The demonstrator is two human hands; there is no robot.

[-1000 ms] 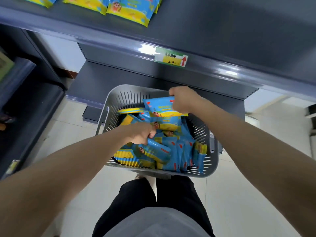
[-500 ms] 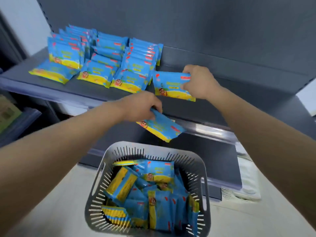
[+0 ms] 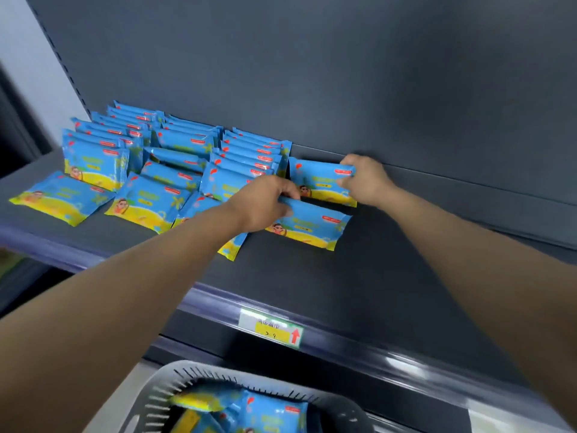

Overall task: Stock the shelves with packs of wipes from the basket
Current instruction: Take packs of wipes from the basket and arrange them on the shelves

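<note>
Blue-and-yellow packs of wipes (image 3: 175, 170) fill the left half of the shelf (image 3: 359, 276) in rows toward the back wall. Left hand (image 3: 265, 204), fingers clamped on one pack (image 3: 309, 226), sets it mid-shelf; right hand (image 3: 365, 179), fingers clamped on a second pack (image 3: 321, 182), holds it upright just behind, near the back edge. Advice: stand both upright, labels front, flush beside the nearest row, then let go. Grey basket (image 3: 175, 379) below the shelf's front edge holds more packs; count cannot be told.
</note>
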